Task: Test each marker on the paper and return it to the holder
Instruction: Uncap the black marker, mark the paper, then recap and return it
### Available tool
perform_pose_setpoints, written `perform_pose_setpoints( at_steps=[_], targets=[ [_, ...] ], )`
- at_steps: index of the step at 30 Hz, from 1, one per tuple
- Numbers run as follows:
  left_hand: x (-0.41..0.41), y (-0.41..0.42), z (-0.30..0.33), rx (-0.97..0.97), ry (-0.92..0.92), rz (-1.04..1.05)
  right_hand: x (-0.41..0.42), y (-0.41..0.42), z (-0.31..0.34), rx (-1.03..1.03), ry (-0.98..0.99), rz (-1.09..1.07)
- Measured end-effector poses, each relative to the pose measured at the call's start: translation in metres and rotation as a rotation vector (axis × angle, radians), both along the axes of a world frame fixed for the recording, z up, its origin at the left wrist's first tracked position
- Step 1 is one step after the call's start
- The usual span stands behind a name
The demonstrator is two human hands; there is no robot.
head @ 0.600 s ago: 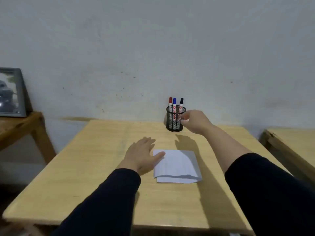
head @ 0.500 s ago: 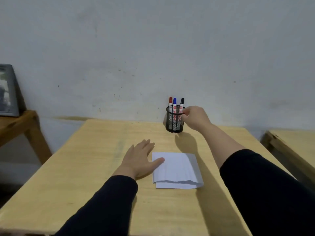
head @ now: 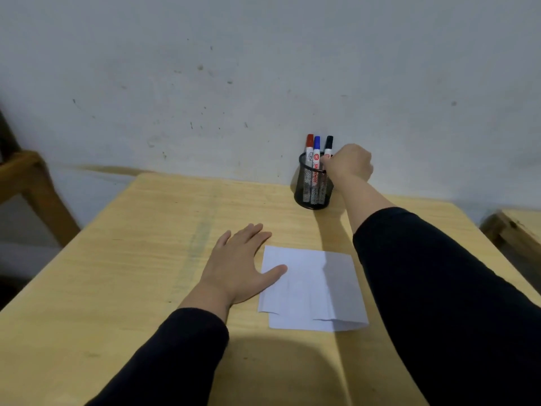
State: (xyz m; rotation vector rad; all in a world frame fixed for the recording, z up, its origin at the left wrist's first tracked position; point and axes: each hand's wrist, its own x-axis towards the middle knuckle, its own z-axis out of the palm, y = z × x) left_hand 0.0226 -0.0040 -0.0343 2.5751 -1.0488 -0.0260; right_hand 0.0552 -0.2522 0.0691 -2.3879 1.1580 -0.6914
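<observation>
A black mesh holder (head: pixel 313 189) stands at the table's far edge by the wall. Three markers stand upright in it: red-capped (head: pixel 309 145), blue-capped (head: pixel 316 146) and black-capped (head: pixel 328 143). My right hand (head: pixel 348 164) is at the holder's right rim, its fingers closed around the black-capped marker's barrel just below the cap. My left hand (head: pixel 238 265) lies flat with fingers spread on the table, thumb resting on the left edge of the folded white paper (head: pixel 313 288).
The light wooden table (head: pixel 146 259) reaches the grey wall. The frame of another wooden table (head: pixel 35 183) shows at the left. A second wooden surface (head: pixel 518 230) sits at the right edge.
My right hand has risen from beside the holder to its rim and closed on the black-capped marker. The view has tilted down and shifted. My left hand stays on the paper.
</observation>
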Motion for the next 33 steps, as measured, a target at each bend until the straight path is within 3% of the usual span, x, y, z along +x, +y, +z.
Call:
perform_pose_setpoints(
  at_steps=[4,10,14,18,21,26,33],
  targets=[
    [-0.001,0.000,0.001,0.004,0.000,0.005,0.004,0.001,0.000,0.045,-0.062,-0.027],
    [-0.004,0.001,0.004,0.022,0.013,-0.001,-0.010,0.001,0.036,0.147,-0.442,0.142],
    [-0.007,0.001,0.007,0.050,0.013,-0.003,-0.039,0.015,0.067,0.135,-0.582,0.265],
    [-0.010,0.001,0.017,0.061,0.104,-0.009,-0.067,0.033,0.066,0.170,-0.549,0.394],
    [-0.007,-0.008,0.049,-0.246,0.268,0.048,-0.084,0.043,0.051,0.189,-0.472,0.453],
    [-0.001,-0.034,0.120,-0.633,-0.031,-0.055,-0.105,0.059,0.027,0.176,-0.343,0.553],
    [-0.006,-0.043,0.127,-0.678,-0.062,-0.096,-0.118,0.069,0.017,0.119,-0.302,0.600]
  ],
)
